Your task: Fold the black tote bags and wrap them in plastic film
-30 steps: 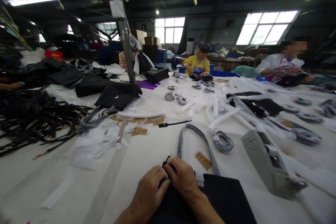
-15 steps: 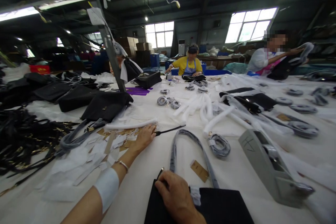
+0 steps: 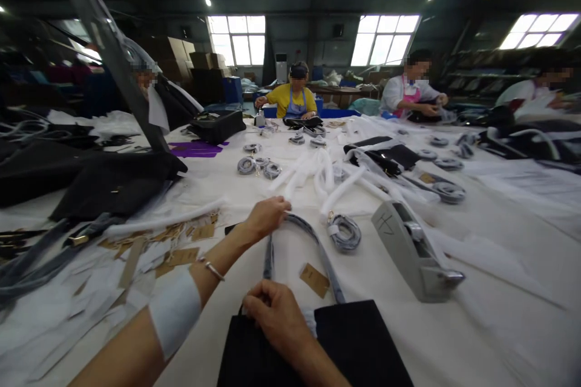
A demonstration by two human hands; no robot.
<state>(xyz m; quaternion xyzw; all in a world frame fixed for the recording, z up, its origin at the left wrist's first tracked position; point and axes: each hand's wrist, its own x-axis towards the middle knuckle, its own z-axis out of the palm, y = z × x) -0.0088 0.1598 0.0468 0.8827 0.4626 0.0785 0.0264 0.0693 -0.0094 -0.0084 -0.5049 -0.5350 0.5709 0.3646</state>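
Observation:
A black handbag lies in front of me, its wrapped grey handle arching away across the table. My right hand is closed at the bag's upper left corner, thumb and fingers pinched by a small dark loop at the edge. Past the handle's top, my left hand reaches out with its fingers together at the far end of a thin black strap. My wrist covers most of that strap. A brown tag lies inside the handle's arch.
A grey tape dispenser stands at right, beside a wrapped strap coil. Paper and brown tags lie scattered at left, near black bags. A metal post rises at left. Co-workers sit across the table, including one in yellow.
My view has turned to the right. My left hand has moved from the near end of the black strap to its far end. My right hand stays at the bag's corner.

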